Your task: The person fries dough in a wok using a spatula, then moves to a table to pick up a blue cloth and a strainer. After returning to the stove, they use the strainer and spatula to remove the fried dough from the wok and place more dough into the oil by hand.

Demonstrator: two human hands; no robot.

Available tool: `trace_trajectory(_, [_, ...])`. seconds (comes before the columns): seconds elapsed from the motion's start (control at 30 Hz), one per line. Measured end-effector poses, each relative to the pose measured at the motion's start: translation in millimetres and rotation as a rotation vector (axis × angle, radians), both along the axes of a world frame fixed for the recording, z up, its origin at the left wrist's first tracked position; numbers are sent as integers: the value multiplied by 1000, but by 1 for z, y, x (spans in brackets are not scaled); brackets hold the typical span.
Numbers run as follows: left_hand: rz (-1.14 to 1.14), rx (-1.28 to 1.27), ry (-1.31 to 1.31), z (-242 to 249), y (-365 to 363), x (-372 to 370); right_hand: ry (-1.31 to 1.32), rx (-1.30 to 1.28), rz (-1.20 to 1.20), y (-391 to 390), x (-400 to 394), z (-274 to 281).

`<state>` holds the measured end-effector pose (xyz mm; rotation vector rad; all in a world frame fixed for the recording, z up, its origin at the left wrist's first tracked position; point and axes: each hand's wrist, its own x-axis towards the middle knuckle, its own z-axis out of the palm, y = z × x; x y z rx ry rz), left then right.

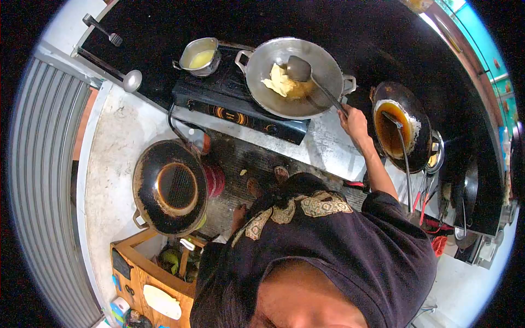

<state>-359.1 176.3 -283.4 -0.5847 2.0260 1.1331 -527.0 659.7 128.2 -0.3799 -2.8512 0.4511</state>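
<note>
My right hand [355, 124] is closed around the handle of a dark spatula [299, 69]. The spatula's blade is inside a wide silver wok [328, 57] with two loop handles, on a black gas stove [240, 116]. Pale yellow, folded food [278, 81] lies in the wok beside the blade, with a little brownish liquid around it. My left hand [239, 214] hangs low beside my body in shadow, and its fingers do not show clearly. A small pot [185, 59] with yellow liquid stands on the stove left of the wok.
At the right, a dark wok [395, 92] holds brown oil and a long-handled utensil. Another blackened wok [143, 180] sits at the left. A ladle [132, 81] and a slotted turner [115, 39] hang at the counter's edge. A wooden cabinet [131, 257] stands lower left.
</note>
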Motion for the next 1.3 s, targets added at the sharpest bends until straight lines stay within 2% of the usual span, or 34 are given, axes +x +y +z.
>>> trace_trajectory(0.03, [-48,-28,-42,0,-2,1,-26,-1,-2,-2,-2,0])
trace_trajectory(0.13, [-14,-79,134,2,0,13,-88,0,9,-6,-6,2])
trace_trajectory(0.23, [11,-104,158,13,2,17,-93,-18,57,-10,-3,1])
trace_trajectory(0.37, [3,-8,122,22,-1,19,-82,-109,105,-13,10,9])
trace_trajectory(0.43, [-35,-16,132,2,-6,24,-48,-122,123,-13,12,8])
trace_trajectory(0.5, [-230,-70,245,-43,-13,32,-86,-72,131,-15,6,3])
trace_trajectory(0.6, [-694,-263,563,-48,-14,26,-53,-29,121,-10,-8,-19])
trace_trajectory(0.63, [-713,-321,672,-48,-14,31,-27,-20,114,-9,-10,-22])
trace_trajectory(0.73, [48,12,294,-50,-9,39,-50,-37,90,-4,-9,-10])
trace_trajectory(0.8, [41,56,182,-48,-11,35,-71,-6,39,4,-8,-9])
trace_trajectory(0.93, [114,5,34,-4,-1,24,-87,43,-32,26,-18,-17])
trace_trajectory(1.03, [22,-120,-36,13,1,19,-35,57,-35,21,-28,-12])
trace_trajectory(1.13, [-118,-167,173,20,3,24,-61,65,-55,22,-45,-12])
trace_trajectory(1.23, [253,143,-2,26,5,28,-111,87,-50,26,-52,-16])
trace_trajectory(1.3, [223,108,30,29,7,27,-92,68,-32,30,-49,-18])
